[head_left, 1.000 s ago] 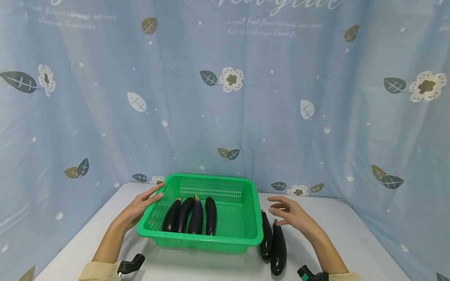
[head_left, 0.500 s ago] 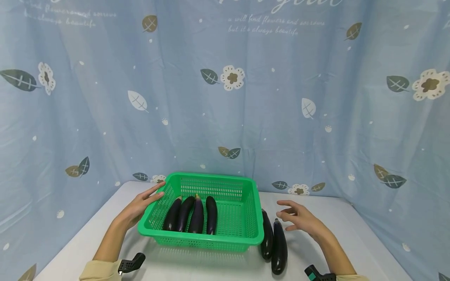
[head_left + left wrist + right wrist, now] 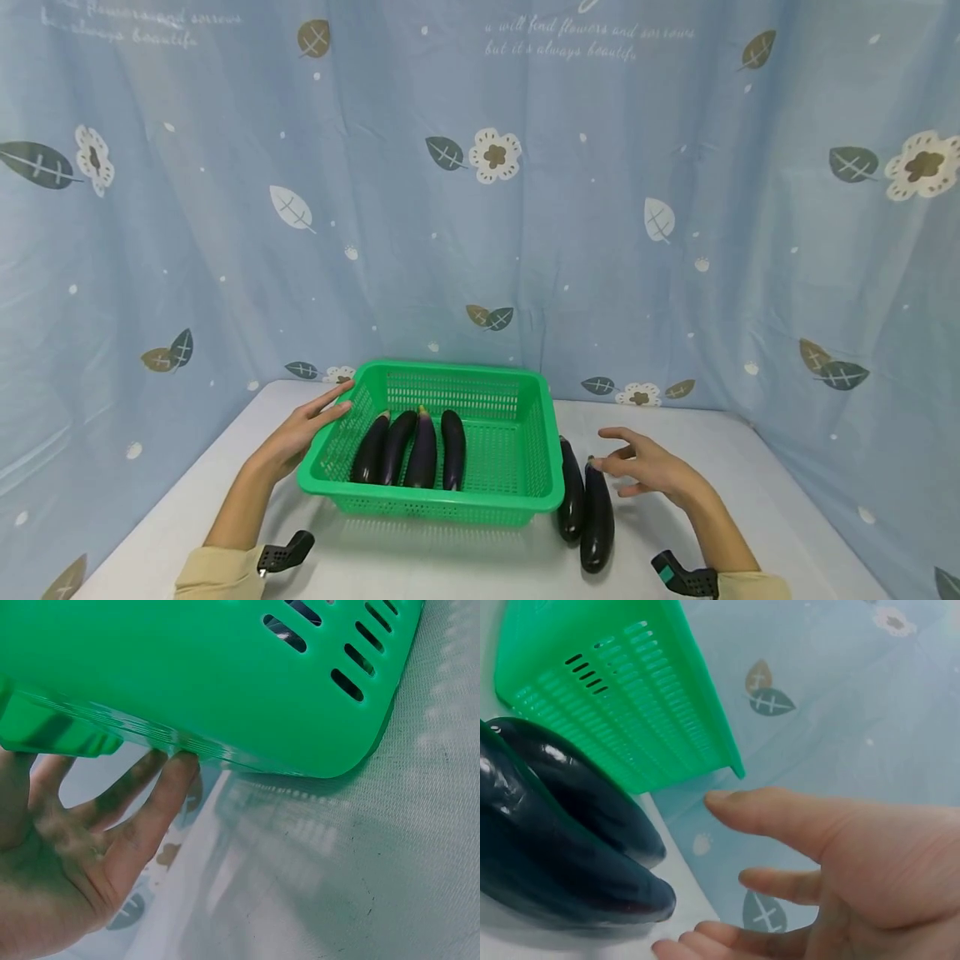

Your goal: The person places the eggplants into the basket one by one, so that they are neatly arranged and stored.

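Observation:
A green plastic basket (image 3: 450,493) stands on the white table, with several dark eggplants (image 3: 423,452) lying side by side in its left half. Its left rim is touched by my left hand (image 3: 294,435), thumb and fingers spread along the edge; in the left wrist view the fingertips of that hand (image 3: 90,847) meet the basket's outer side (image 3: 202,682). Two more eggplants (image 3: 597,525) lie on the table along the basket's right side. My right hand (image 3: 654,468) hovers at their upper ends, fingers loosely bent and holding nothing; the right wrist view shows a gap between this hand (image 3: 840,870) and the eggplants (image 3: 562,847).
A blue curtain (image 3: 405,275) with leaf and flower prints hangs behind the table and at both sides. White tabletop (image 3: 705,442) extends to the right of the loose eggplants. Black devices (image 3: 287,553) are strapped at both wrists.
My right hand first moved right, away from the basket, and then stayed near the loose eggplants' upper ends. My left hand keeps its place on the rim. The head view has tilted slightly.

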`<state>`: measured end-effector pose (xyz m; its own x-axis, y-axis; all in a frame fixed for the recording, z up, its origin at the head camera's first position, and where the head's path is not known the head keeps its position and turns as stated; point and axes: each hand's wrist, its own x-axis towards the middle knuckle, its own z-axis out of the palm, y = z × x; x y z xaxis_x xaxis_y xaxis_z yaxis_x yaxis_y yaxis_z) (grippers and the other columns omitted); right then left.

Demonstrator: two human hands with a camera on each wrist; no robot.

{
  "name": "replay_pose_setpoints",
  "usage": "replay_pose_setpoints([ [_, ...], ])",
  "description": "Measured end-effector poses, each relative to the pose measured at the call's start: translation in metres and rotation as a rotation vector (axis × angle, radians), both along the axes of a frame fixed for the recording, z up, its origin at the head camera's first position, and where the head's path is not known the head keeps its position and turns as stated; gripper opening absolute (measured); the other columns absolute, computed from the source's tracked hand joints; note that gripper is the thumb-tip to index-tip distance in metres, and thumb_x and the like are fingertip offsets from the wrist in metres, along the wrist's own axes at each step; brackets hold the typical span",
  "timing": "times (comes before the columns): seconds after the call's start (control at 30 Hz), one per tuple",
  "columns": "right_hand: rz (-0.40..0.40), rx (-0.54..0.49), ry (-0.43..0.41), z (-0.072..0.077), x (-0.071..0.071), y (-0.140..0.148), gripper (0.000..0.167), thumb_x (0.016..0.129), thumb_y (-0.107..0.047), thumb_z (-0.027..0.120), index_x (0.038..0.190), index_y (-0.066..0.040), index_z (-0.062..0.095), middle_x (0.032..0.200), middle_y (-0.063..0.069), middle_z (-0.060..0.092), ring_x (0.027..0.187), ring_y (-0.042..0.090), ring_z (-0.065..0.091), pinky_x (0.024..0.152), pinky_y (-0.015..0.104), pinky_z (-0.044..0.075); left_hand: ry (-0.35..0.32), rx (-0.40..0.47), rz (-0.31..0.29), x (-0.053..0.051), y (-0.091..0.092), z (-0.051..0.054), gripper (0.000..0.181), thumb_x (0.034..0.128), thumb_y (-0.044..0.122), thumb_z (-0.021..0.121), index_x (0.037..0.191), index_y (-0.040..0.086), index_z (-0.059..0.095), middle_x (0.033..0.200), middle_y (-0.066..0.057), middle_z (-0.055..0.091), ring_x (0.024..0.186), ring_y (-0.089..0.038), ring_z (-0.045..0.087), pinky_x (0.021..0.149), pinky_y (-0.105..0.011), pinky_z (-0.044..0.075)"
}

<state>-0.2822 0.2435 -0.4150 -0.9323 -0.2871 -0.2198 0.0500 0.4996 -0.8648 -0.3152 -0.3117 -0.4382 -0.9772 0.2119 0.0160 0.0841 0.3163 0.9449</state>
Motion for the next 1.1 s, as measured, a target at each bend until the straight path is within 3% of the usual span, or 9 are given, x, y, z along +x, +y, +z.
replay_pose_setpoints([
  [0.5, 0.007, 0.079, -0.099, -0.009, 0.002, -0.004, 0.082, 0.085, -0.026, 0.076, 0.151, -0.008, 0.032, 0.107, 0.017, 0.061, 0.09, 0.028, 0.061, 0.07, 0.046, 0.061, -0.004, 0.014, -0.001, 0.0, 0.001, -0.001, 0.061, 0.1016, 0.045, 0.049, 0.156, 0.035, 0.024, 0.167, -0.003, -0.001, 0.151, -0.045, -0.004, 0.113, -0.074, 0.009],
  [1.1, 0.089, 0.063, -0.151, -0.013, 0.004, -0.011, 0.083, 0.083, -0.023, 0.078, 0.151, -0.009, 0.033, 0.101, 0.016, 0.061, 0.082, 0.024, 0.057, 0.068, 0.046, 0.06, 0.005, 0.01, -0.003, 0.003, 0.001, 0.001, 0.061, 0.1021, 0.044, 0.048, 0.157, 0.034, 0.023, 0.167, -0.003, -0.002, 0.151, -0.045, -0.005, 0.112, -0.076, 0.009],
])
